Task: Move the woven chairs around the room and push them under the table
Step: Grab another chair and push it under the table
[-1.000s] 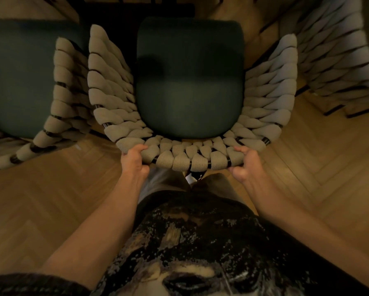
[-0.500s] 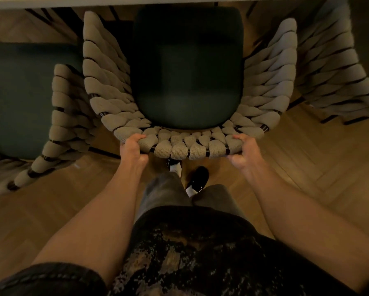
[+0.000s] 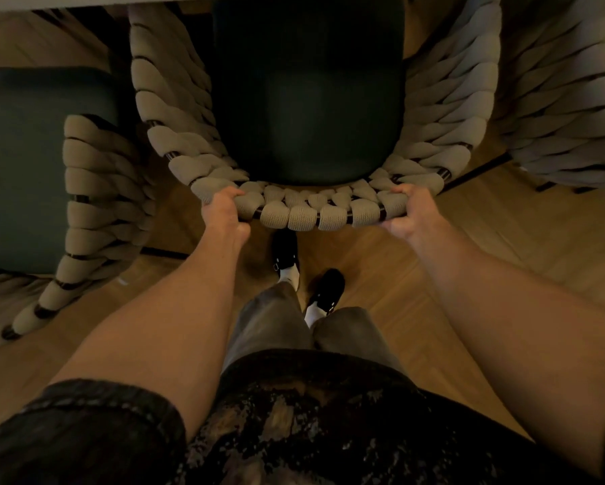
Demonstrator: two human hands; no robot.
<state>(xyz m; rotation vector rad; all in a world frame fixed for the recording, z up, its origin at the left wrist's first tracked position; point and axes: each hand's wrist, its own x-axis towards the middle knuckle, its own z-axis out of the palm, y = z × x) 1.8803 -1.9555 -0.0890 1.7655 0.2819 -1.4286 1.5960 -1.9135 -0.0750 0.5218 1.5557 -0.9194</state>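
Note:
A woven chair [image 3: 304,215] with thick beige rope weave and a dark green seat cushion stands straight ahead of me, its front under the pale table edge [image 3: 84,1] at the top. My left hand [image 3: 224,211] grips the left end of the chair's curved backrest rim. My right hand [image 3: 409,211] grips the right end of the same rim. Both arms are stretched forward.
A second woven chair [image 3: 91,190] with a green seat stands close on the left, almost touching the middle one. A third woven chair [image 3: 556,99] stands on the right. Herringbone wood floor [image 3: 503,239] lies below; my black shoes [image 3: 325,288] are just behind the held chair.
The held chair has slid forward, away from me, and its seat front now sits under the table edge. My arms have stretched out and my feet have come into view.

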